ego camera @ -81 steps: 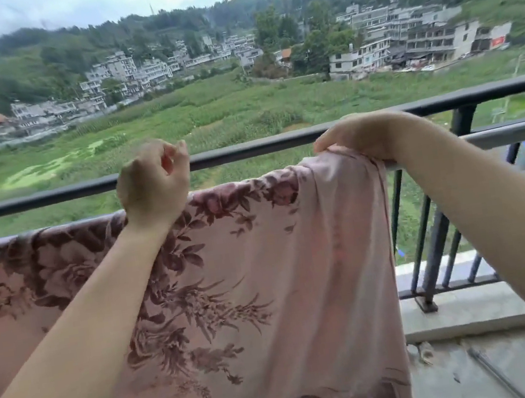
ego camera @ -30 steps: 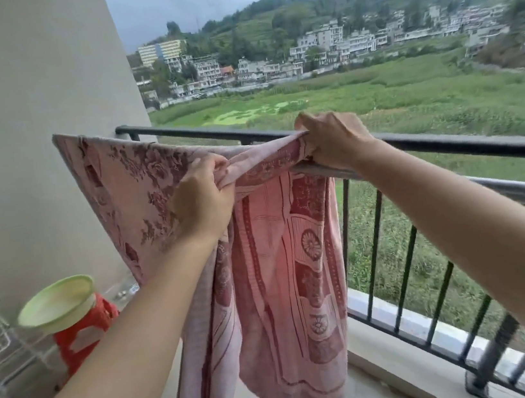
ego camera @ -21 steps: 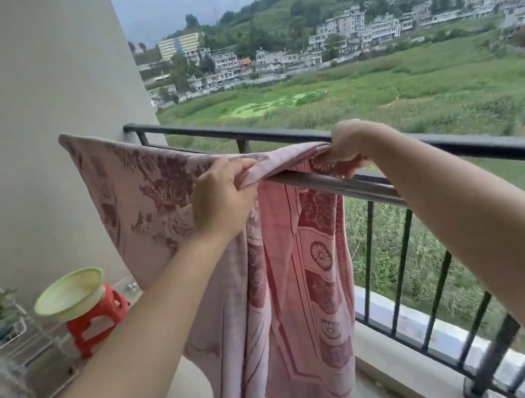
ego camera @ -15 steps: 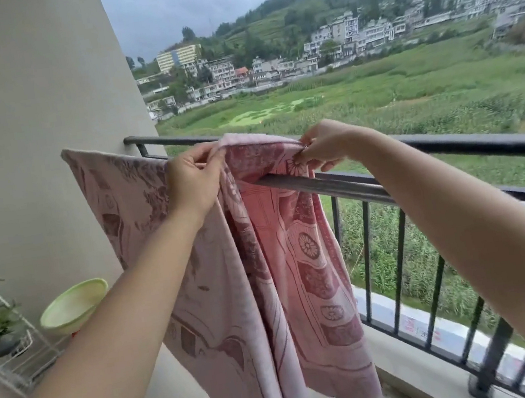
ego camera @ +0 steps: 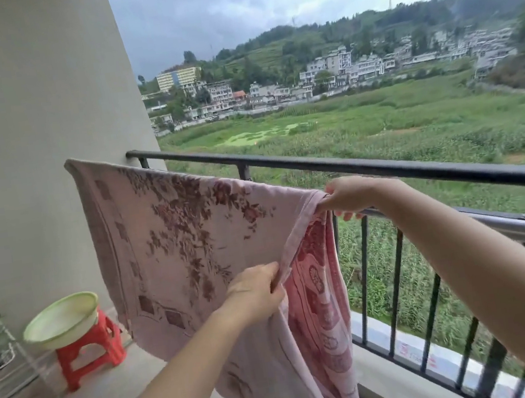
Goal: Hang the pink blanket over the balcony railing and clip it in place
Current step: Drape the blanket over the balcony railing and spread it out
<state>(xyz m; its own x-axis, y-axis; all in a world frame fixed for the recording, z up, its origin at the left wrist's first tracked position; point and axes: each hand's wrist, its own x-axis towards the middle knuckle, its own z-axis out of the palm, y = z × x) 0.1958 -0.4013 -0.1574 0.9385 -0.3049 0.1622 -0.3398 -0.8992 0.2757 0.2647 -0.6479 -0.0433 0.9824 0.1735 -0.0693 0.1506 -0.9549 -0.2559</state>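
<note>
- Balcony setting: grey wall at left, green field and hillside buildings beyond; I read no legible writing.
- Pink blanket (ego camera: pixel 186 243) hangs draped over the silver rail inside the balcony railing (ego camera: pixel 418 168), its long axis running along the rail.
- My right hand (ego camera: pixel 350 195) pinches its top corner at the rail.
- My left hand (ego camera: pixel 255 292) grips the side edge lower down.
- Green basin (ego camera: pixel 60 320) sits on a red stool (ego camera: pixel 89 353), well apart at left.

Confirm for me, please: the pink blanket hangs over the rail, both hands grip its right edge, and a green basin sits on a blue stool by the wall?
Not quite: the stool is red, not blue, as the head view shows. The rest holds: the pink blanket hangs over the rail, the left hand and right hand grip its right edge, and the green basin sits on the stool.
</note>
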